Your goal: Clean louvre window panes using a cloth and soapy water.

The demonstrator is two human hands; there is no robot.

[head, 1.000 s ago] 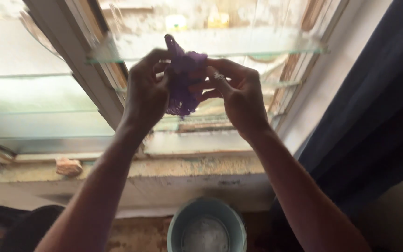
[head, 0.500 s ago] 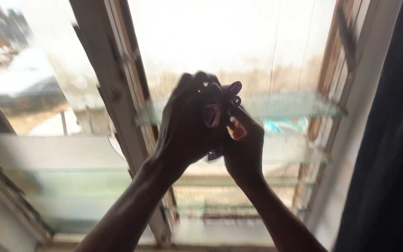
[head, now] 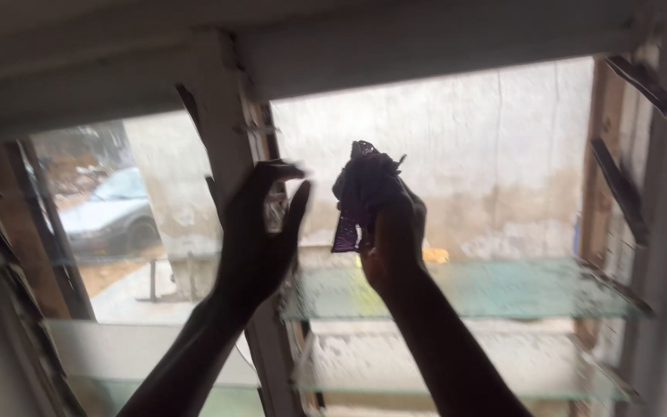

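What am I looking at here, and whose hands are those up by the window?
The picture comes from a small camera worn on a person's head, so you see what that person sees. The two arms reaching up belong to that person. The right hand is closed around a crumpled purple cloth, held up in front of the window. The left hand is open, fingers spread, by the pale window post; the picture is too blurry to tell if it touches it. The window is made of flat glass slats, like shelves, and they look dusty. Through the gaps you can see a stained wall outside, and a parked car on the left.
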